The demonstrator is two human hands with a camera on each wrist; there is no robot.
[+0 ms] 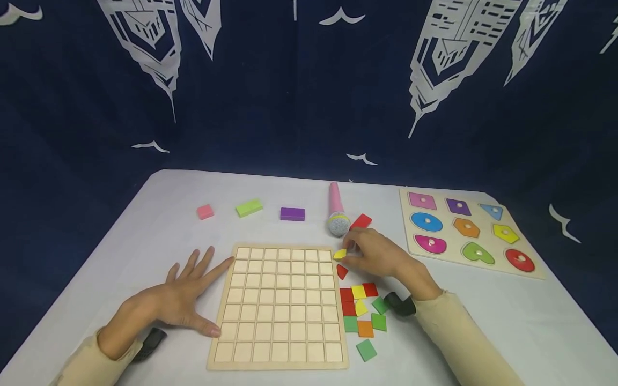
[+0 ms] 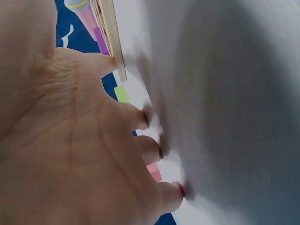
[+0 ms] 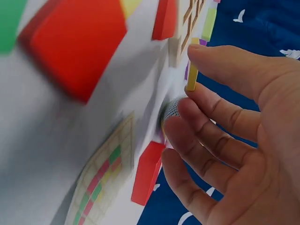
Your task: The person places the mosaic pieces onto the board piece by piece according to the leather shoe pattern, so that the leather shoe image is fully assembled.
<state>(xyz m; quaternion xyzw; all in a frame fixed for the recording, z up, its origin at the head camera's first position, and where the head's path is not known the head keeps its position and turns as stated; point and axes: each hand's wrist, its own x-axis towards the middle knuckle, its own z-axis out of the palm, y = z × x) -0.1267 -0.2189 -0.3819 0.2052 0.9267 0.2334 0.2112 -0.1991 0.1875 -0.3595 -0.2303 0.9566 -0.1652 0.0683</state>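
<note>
Right wrist: fingers (image 3: 206,101) pinching yellow tile (image 3: 192,77).

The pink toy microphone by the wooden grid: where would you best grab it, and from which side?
Probably around the pink handle of the microphone, coming from above. It lies flat on the table, handle pointing away, and that straight slim part is bare, while the right hand crowds the rounded grey head.

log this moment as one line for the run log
left hand: flat on table, fingertip at grid board edge | right hand: fingers pinch yellow tile by board corner | loose tiles: right of board
</note>
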